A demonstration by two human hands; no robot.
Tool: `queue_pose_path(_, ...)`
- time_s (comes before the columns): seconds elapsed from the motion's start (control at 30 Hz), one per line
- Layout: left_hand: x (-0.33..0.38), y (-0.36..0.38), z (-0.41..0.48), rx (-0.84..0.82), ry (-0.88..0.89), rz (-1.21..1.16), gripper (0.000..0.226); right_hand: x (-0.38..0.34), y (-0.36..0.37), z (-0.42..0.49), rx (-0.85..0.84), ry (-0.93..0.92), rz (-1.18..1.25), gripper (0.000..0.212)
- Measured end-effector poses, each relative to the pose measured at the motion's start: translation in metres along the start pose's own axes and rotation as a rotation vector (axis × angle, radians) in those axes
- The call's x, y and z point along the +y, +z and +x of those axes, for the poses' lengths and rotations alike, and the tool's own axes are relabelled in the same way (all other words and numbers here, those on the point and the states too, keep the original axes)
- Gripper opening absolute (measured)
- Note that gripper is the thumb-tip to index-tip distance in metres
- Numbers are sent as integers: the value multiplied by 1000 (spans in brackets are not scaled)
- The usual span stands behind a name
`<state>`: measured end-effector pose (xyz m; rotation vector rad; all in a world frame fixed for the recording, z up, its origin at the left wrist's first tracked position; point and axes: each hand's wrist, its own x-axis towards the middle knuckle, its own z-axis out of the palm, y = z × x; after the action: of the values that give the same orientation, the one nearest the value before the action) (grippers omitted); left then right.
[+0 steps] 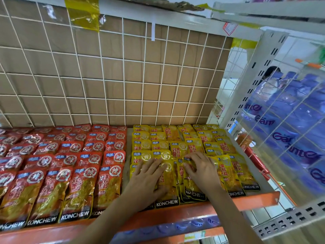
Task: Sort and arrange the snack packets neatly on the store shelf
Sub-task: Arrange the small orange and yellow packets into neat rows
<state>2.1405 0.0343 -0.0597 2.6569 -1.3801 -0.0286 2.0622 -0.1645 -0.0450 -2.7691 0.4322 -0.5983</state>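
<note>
Red snack packets [70, 166] lie in overlapping rows on the left part of the shelf [253, 199]. Yellow snack packets [168, 141] fill the right part in similar rows. My left hand [149, 176] rests flat, fingers spread, on the front yellow packets near the gap between the two colours. My right hand [200, 168] lies just to its right with fingers bent on a yellow packet [191, 189] in the front row, whose top edge sits under the fingertips. Whether the fingers pinch that packet is unclear.
A white wire grid [112, 71] over brown cardboard backs the shelf. The shelf has an orange front lip [193, 212]. A white perforated upright [253, 80] and a wire side panel stand at right, with blue-purple packs [290, 124] behind it.
</note>
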Motion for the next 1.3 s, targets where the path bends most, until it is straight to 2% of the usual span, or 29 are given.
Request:
queue_pose_path(0.2,2,2,-3,44,20,16,60,0,-3,3,-3,-39,-32,20)
queue_pose_path(0.33,3,3,-3,82,25,58,66,2,-5,7,-26,-94,-40,27)
queue_pose_path(0.4,2,3,-3,96,23,58,68,4,-6,10,-75,-91,-18,21)
queue_pose_path(0.47,3,3,-3,108,16,6,64,7,-7,15,-158,-74,22,24)
queue_pose_path(0.6,5,-2,0,147,-177,-140,54,4,-8,30,-251,-147,72,35)
queue_pose_path(0.7,12,0,-2,104,-275,-40,61,-4,-4,44,-295,-178,134,34)
queue_pose_path(0.8,17,6,-4,57,-248,52,72,-12,2,58,-335,-150,191,31)
queue_pose_path(0.93,18,8,-3,20,-214,128,73,-18,11,73,-407,-108,229,28)
queue_pose_path(1.3,17,10,-4,54,-192,108,72,-18,23,82,-431,-66,332,14)
